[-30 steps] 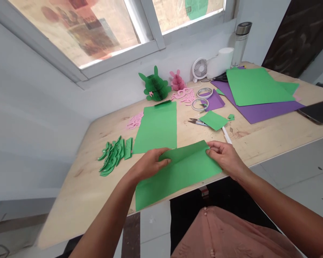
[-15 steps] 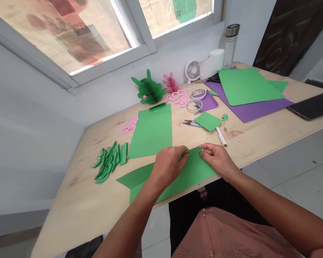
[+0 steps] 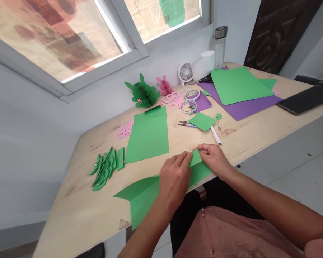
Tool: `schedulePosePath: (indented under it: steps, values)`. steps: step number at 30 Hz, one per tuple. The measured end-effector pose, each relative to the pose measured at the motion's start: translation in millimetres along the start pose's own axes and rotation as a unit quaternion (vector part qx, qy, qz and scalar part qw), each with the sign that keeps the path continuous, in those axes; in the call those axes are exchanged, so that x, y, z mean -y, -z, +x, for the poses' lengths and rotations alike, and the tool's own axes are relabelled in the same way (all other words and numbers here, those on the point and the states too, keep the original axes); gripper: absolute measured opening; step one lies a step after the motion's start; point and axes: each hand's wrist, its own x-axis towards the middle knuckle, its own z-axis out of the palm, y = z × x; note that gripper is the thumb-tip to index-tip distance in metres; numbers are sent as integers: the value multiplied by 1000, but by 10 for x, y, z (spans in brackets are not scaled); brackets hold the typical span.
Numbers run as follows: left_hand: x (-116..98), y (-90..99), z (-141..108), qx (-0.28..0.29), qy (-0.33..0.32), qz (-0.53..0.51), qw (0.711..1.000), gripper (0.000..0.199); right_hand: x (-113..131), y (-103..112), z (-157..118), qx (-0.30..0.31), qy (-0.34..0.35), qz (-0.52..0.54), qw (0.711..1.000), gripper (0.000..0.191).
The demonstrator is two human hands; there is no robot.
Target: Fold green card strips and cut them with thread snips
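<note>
A long sheet of green paper (image 3: 144, 199) lies at the table's front edge, its left end sticking out past the edge and creased. My left hand (image 3: 177, 173) presses on the sheet with its fingers together, over a narrow folded strip. At the strip's right end, my right hand (image 3: 214, 159) pinches the paper's edge between thumb and fingers. Behind my left hand a flat green sheet (image 3: 148, 136) rests on the table. Green cut pieces (image 3: 106, 168) are piled to the left.
Beyond the hands are a white marker (image 3: 215, 135), small snips (image 3: 187, 124), a green square (image 3: 203, 121) and tape rolls (image 3: 188, 107). Paper animals (image 3: 144, 94), a fan (image 3: 185, 72) and a bottle (image 3: 220, 48) stand at the back. A phone (image 3: 307, 99) lies right.
My left hand has turned and now lies flatter across the paper. The folded strip shows between my hands, and the sheet's left end hangs lower over the table edge. The view has shifted slightly.
</note>
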Motion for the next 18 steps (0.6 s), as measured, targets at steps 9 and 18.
schedulePosePath:
  steps: [9,18]
  values:
    - [-82,-146,-134,-36,-8,16,999,44,-34,9,-3,-8,17,3,1000,17]
    - [-134,-166,-166,-54,-5,26,998,43,-93,16,5,2,41,-11,999,20]
